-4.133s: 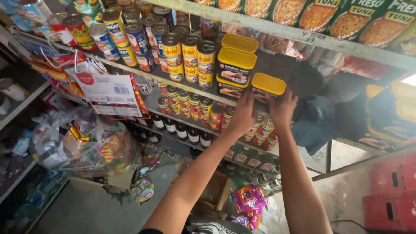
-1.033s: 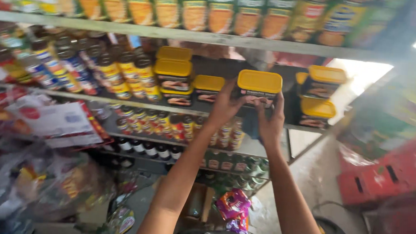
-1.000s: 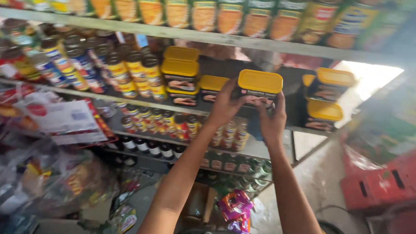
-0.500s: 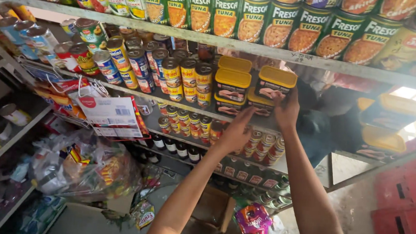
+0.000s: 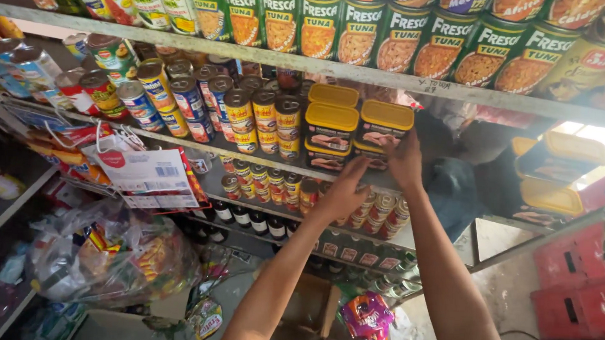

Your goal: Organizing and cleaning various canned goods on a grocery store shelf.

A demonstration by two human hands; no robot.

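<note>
My right hand (image 5: 405,161) grips yellow-lidded tin (image 5: 385,128) atop stack, long axis level; left hand (image 5: 343,191) open, just below-left, empty.

Five yellow-lidded tins (image 5: 386,129), two hands (image 5: 346,191), two red crates (image 5: 575,301).

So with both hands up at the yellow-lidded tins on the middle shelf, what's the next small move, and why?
Probably nudge the top right tin back and square. The right hand rests on its front, and it sits on a lower tin beside the two-high stack; its front seems to sit forward of that stack. The left hand is lower, at the shelf edge, free to steady.
</note>
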